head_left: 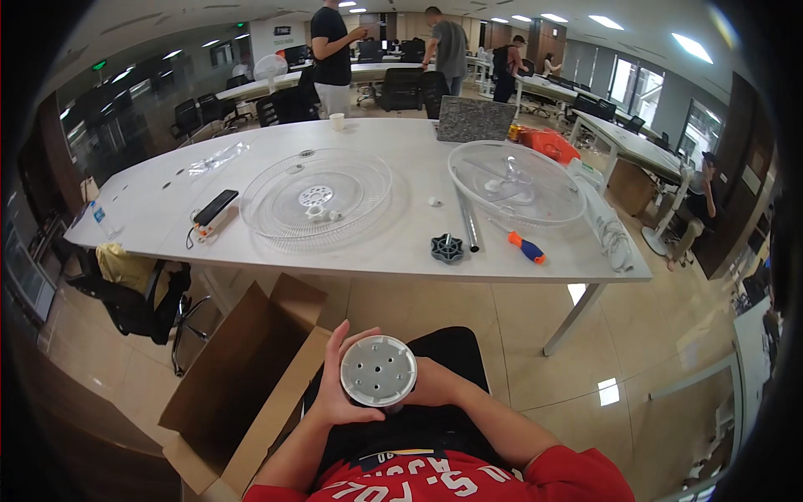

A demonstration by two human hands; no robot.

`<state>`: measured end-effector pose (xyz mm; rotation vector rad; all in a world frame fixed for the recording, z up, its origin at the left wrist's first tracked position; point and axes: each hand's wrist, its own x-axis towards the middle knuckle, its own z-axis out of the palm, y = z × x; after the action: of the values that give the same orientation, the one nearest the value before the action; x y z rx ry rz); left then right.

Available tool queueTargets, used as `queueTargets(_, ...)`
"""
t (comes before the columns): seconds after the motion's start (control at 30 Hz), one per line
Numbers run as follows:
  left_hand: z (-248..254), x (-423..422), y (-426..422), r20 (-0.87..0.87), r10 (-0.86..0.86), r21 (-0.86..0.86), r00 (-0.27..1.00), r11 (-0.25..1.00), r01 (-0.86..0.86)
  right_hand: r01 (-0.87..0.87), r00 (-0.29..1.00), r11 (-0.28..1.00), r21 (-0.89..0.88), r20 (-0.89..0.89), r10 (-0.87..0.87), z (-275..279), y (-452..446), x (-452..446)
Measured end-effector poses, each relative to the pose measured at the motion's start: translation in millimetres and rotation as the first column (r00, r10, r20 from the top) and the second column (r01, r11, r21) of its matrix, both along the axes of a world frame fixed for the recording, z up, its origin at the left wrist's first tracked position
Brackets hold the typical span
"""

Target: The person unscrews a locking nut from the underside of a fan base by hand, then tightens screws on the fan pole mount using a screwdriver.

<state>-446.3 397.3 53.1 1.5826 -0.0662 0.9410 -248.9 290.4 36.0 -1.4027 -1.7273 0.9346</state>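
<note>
Over my lap I hold a round white housing [378, 371], its grey end face with several small holes turned up toward me. My left hand [338, 386] is closed around its left side, with thumb and fingers spread along the rim. On the right side my right hand [432, 383] grips the same part from behind and below; its fingertips are hidden. Beyond, on the white table, lie a clear fan grille [318, 194], a second grille [519, 182] with clear fan blades [505, 186] in it, a metal pole [467, 219], a dark star-shaped knob [447, 248] and a screwdriver [527, 248].
An open cardboard box [251, 376] stands on the floor at my left. On the table [401, 151] are a phone [216, 207], a paper cup [337, 122], a laptop [475, 120] and an orange bag [548, 145]. Several people are in the background.
</note>
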Motion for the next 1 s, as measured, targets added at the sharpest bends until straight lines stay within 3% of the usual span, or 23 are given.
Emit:
queueTargets(0.13, 0.4, 16.7, 7.4, -0.101, -0.004, -0.030, 0.995, 1.000, 0.001, 0.034, 0.999, 0.999, 0.005, -0.009, -0.034, -14.1, 0.5, 13.4)
queueTargets(0.2, 4.5, 24.8, 10.5, -0.171, -0.087, -0.181, 0.981, 0.982, 0.056, 0.037, 0.999, 0.999, 0.014, -0.036, -0.036, -18.3, 3.3, 21.5)
queueTargets(0.3, -8.4, 33.3, 25.4, -0.262, -0.084, -0.196, 0.962, 0.980, 0.032, 0.025, 0.998, 0.999, -0.041, -0.065, -0.028, -20.9, 11.0, 37.1)
queueTargets(0.5, -10.4, 75.4, 46.3, -0.266, -0.169, -0.258, 0.949, 0.961, 0.099, -0.044, 0.998, 0.995, -0.089, 0.039, 0.047, -12.3, 31.2, 81.8)
queueTargets(0.57, -4.5, 89.6, 51.4, -0.245, -0.180, -0.245, 0.953, 0.962, 0.119, 0.009, 0.999, 1.000, -0.006, 0.052, -0.009, -11.8, 30.5, 92.0)
queueTargets(0.7, 17.6, 115.7, 61.5, -0.304, -0.130, -0.014, 0.944, 0.991, 0.132, 0.035, 0.987, 0.994, 0.100, 0.150, -0.050, -1.8, 18.7, 116.9)
queueTargets(0.77, 35.7, 134.9, 70.5, -0.241, 0.076, 0.456, 0.968, 0.889, 0.044, 0.159, 0.959, 0.982, 0.103, 0.218, -0.178, 39.5, 3.0, 137.3)
queueTargets(0.83, 53.8, 145.3, 70.5, -0.214, 0.123, 0.560, 0.969, 0.828, 0.018, 0.397, 0.870, 0.889, 0.228, 0.216, -0.444, 61.0, -12.5, 167.6)
queueTargets(0.9, 60.7, 154.1, 67.8, -0.349, 0.125, 0.532, 0.929, 0.843, 0.086, 0.604, 0.638, 0.637, 0.479, 0.188, -0.747, 82.0, -21.0, 196.5)
queueTargets(0.97, 66.0, 162.0, 62.2, -0.356, 0.135, 0.536, 0.925, 0.840, 0.084, 0.645, 0.376, 0.366, 0.671, 0.138, -0.916, 82.7, -20.7, 232.9)
queueTargets(1.0, 67.8, 166.2, 59.8, -0.371, 0.138, 0.540, 0.918, 0.837, 0.092, 0.645, 0.374, 0.362, 0.673, 0.135, -0.918, 73.7, -21.1, 247.8)
